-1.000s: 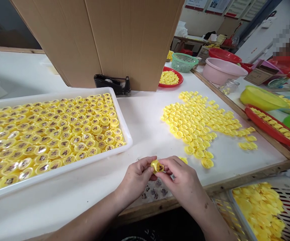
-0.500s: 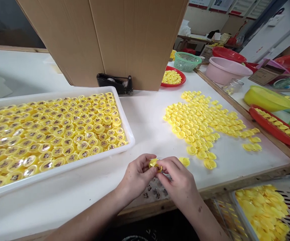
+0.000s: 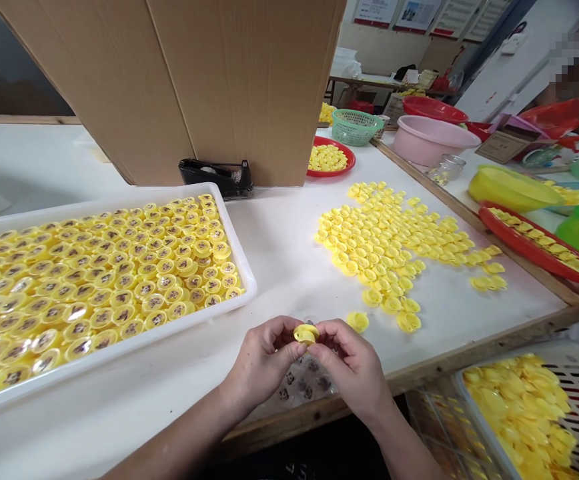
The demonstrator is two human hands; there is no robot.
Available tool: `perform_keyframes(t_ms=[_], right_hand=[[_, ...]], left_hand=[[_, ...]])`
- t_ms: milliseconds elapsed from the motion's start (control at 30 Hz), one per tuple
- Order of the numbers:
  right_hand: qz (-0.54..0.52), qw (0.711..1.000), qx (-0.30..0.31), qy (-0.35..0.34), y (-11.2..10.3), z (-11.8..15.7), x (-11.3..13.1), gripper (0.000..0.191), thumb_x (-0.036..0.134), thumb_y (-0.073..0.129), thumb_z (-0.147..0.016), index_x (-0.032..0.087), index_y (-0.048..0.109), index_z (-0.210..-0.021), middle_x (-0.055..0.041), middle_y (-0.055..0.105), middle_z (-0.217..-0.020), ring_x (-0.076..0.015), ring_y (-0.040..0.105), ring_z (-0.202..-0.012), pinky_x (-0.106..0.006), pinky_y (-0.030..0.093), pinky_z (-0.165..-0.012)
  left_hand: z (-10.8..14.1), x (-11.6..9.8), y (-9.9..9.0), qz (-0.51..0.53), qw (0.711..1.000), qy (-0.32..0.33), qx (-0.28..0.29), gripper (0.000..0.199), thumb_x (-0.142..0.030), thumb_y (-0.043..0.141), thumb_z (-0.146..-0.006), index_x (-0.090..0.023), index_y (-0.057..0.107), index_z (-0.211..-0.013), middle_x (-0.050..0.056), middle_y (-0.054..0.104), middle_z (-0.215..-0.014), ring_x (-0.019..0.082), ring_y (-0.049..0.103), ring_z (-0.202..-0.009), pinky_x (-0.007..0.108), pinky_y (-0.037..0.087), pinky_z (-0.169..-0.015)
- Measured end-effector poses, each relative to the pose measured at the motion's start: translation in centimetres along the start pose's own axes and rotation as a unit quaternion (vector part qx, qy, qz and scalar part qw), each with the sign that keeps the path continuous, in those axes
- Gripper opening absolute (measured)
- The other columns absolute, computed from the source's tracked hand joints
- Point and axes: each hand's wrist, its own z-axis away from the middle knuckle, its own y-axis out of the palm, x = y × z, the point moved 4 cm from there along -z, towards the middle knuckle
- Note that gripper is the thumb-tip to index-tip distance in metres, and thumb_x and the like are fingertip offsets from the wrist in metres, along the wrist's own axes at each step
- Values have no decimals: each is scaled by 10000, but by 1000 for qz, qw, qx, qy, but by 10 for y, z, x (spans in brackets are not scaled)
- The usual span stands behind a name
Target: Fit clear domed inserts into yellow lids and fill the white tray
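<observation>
Currently left hand [image 3: 263, 359] and right hand [image 3: 353, 368] grip one yellow cap [image 3: 305, 334] between thumbs and fingers, one per side. Cap is held over clear printed discs [image 3: 305, 388] on the table [image 3: 279, 247], between white tray [image 3: 246, 283] of picture-topped caps [image 3: 122, 277] and loose yellow caps [image 3: 364, 243] at right.

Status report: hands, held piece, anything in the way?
Left hand, right hand: both holding one yellow piece. Dark-printed items below, partly hidden. No obstruction seen.
</observation>
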Motion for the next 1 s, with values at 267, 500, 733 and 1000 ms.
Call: perform_keyframes(t_ms=[267, 500, 733, 1000], right_hand=[[-68, 995, -12, 68, 1, -1, -14, 188, 350, 639, -785, 174, 634, -853, -21, 652, -771, -156, 587, -684, -260, 490, -620], [-121, 985, 0, 126, 2, -15, -3, 258, 419, 700, -707, 170, 659, -759, 1, 627, -648, -144, 572, -602, -235, 468, -546], [-162, 981, 0, 109, 14, -13, 10, 403, 469, 641, -759, 171, 630, -1030, -28, 640, -726, -169, 605, -647, -285, 519, -591], [-84, 985, -70, 134, -34, -1, -36, 433, 469, 659, -733, 184, 614, -1056, -52, 660, -869, -198, 639, -785, -276, 543, -690]], left_hand=[[0, -1, -1, -135, 991, 7, -5, 200, -261, 562, -831, -167, 620, -998, 59, 662, -892, 182, 601, -800, 282, 478, -718], [14, -47, 7, -429, 878, 209, 31, 432, -183, 611, -785, -228, 536, -1208, 106, 556, -1137, 229, 528, -950, 383, 464, -839], [5, -91, -54, -527, 824, 208, 4, 176, -195, 535, -801, -162, 635, -942, 104, 632, -871, 218, 562, -822, 342, 472, -728], [-25, -81, -167, -643, 759, 29, -101, 305, -300, 540, -728, -223, 621, -1011, 45, 669, -900, 227, 598, -844, 308, 461, -697]])
